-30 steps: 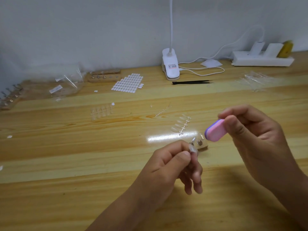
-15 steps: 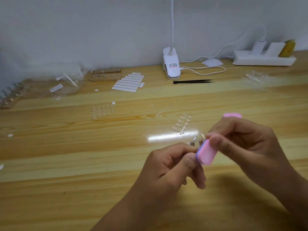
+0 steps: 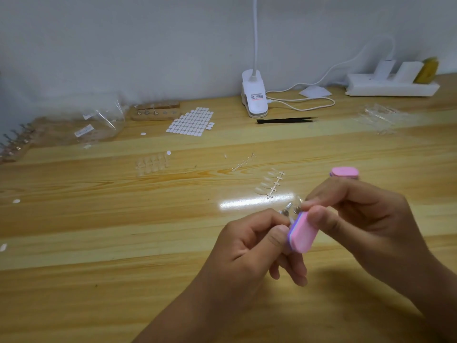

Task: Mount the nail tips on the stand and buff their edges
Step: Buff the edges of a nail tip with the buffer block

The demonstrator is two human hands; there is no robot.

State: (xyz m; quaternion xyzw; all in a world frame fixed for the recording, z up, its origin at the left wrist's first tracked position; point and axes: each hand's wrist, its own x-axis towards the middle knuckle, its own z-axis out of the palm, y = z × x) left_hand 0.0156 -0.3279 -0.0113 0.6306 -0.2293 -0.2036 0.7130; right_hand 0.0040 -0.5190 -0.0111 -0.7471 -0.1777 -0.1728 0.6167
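My left hand (image 3: 249, 246) pinches a small clear nail tip (image 3: 291, 222) between thumb and forefinger, mostly hidden by the fingers. My right hand (image 3: 356, 219) holds a pink and purple buffer block (image 3: 303, 232) pressed against that tip. Just behind my hands the metal holder pegs (image 3: 291, 209) of a stand poke up; its base is hidden. A strip of clear nail tips on a sprue (image 3: 270, 183) lies on the wooden table (image 3: 99, 243) beyond. A second pink buffer (image 3: 344, 173) lies behind my right hand.
At the back stand a white clip lamp (image 3: 254, 97) with its cable, black tweezers (image 3: 286, 120), a sheet of white adhesive tabs (image 3: 190, 122), a wooden stand (image 3: 154, 111), plastic bags (image 3: 99, 125), a power strip (image 3: 390, 82) and clear packaging (image 3: 378, 117). Loose tips (image 3: 152, 163) lie mid-table.
My right hand has brought the pink buffer down and left from mid-air onto the nail tip in my left hand. The left hand stayed nearly in place.
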